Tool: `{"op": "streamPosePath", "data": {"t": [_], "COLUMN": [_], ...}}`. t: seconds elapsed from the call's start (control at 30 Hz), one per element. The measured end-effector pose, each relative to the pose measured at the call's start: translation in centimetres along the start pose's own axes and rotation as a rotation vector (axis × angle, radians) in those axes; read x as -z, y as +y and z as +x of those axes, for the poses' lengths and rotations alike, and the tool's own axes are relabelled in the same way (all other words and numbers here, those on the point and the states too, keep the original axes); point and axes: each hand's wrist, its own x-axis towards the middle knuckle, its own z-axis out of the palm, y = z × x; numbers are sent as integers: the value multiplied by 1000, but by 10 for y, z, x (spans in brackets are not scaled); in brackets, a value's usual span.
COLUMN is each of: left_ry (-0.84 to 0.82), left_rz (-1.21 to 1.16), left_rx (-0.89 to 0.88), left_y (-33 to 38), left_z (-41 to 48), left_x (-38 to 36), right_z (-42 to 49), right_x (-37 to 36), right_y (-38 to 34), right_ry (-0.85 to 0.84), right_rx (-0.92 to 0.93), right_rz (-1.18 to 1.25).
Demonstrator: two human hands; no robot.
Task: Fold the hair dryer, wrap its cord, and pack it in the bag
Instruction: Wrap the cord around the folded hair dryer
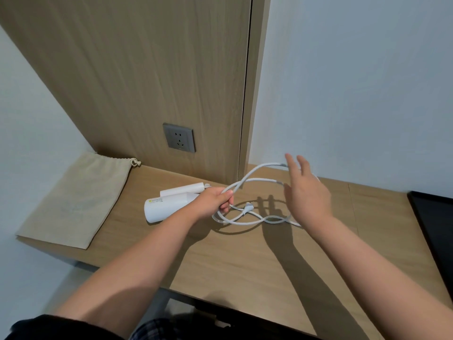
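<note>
White dryer lies on the counter, looks folded. Your left grip clenches the cord at the dryer's end. Your right grip is released, fingers straight by the far loops. Wrapping step: next, gather the slack and plug. Bag lies flat at left, well apart. Dark slab sits at the right edge; nothing seems to block you.
</note>
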Motion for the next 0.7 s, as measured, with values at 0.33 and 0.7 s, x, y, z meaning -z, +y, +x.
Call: {"op": "streamPosePath", "data": {"t": [0.33,0.7], "left_ry": [-54,-26], "left_rz": [23,-113], "left_rx": [-30,1], "left_y": [2,-2], "left_z": [-2,8], "left_x": [5,4], "right_z": [29,36], "right_x": [-15,-5], "right_y": [-24,7], "right_ry": [223,46], "right_rx": [460,-88], "right_rz": [84,283]}}
